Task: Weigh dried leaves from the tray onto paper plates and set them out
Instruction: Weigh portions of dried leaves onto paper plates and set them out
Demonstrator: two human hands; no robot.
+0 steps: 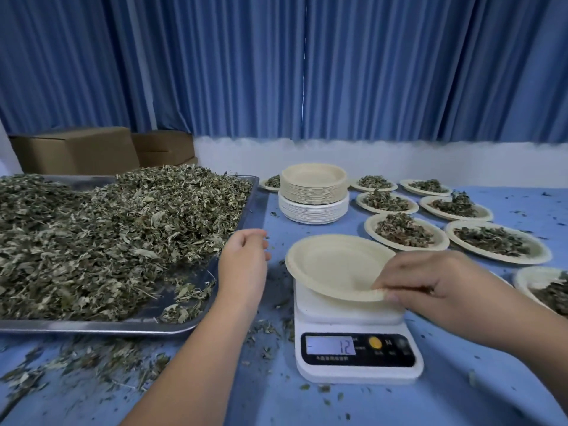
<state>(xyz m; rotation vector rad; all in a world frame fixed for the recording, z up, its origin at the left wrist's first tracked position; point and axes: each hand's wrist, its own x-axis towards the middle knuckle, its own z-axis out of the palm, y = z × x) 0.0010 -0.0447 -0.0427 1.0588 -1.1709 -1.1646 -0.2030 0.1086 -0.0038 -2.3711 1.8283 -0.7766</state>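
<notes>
Scattered leaf crumbs [101, 361] lie on the blue cloth [461, 401] nearest to the viewer, probably fallen while leaves were carried from tray to scale. Behind them stands the white scale [358, 342], its display showing 12, and on its platform rests one empty plate [332, 265], a little tilted. The right hand [430, 281] pinches the near rim of this plate between thumb and fingertips; I think it is setting the plate straight on the platform, so that the weight reads true before any leaves go in. The left hand [246, 259] hovers between the tray [239, 216] and the scale, just above the tray's right edge, with fingers loosely curled and holding nothing that I can see. It waits close to the leaves [116, 229], which fill most of the tray in a thick heap, so the reach for the next handful is short. The plate stack [314, 195] stands behind the scale, within easy reach for taking a fresh plate. The filled plates [405, 232] are set out in rows at the right, apart from the tray, so the finished portions do not mix with loose leaves. The 12 is likely the empty plate with the hand's pressure, so the scale may need zeroing first.
</notes>
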